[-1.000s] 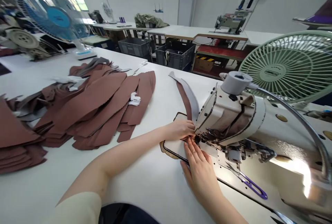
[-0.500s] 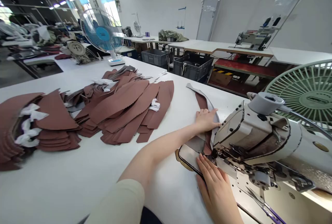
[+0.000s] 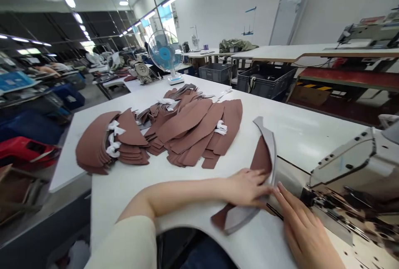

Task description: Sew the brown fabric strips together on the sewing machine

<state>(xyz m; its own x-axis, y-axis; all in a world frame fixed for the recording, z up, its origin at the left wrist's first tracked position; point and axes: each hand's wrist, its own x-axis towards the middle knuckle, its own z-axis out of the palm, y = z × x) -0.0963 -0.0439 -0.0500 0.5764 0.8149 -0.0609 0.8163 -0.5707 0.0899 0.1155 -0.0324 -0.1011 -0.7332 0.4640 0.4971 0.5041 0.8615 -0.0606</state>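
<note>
A curved strip of sewn fabric (image 3: pixel 261 155), brown on one side and grey on the other, lies in front of me on the white table. My left hand (image 3: pixel 247 188) is over its middle, gripping it; the fingers are slightly blurred and partly hide the fabric. The strip's lower end, brown with a grey fold, sticks out below that hand. My right hand (image 3: pixel 307 229) rests flat at the edge of the sewing machine (image 3: pixel 352 177), fingers stretched out and nothing in them. Its fingertips come close to the left thumb and the strip's edge.
Stacks of cut brown fabric pieces (image 3: pixel 187 132), tied with white strips (image 3: pixel 221 128), cover the table's left and middle. Behind them stands a blue fan (image 3: pixel 165 53). Grey crates (image 3: pixel 264 80) sit beyond the table's far edge. A red object (image 3: pixel 28 150) is at far left.
The fabric strip has come out from under the machine head and moved left and toward me with my left hand. My right hand stays by the machine. The view has turned left.
</note>
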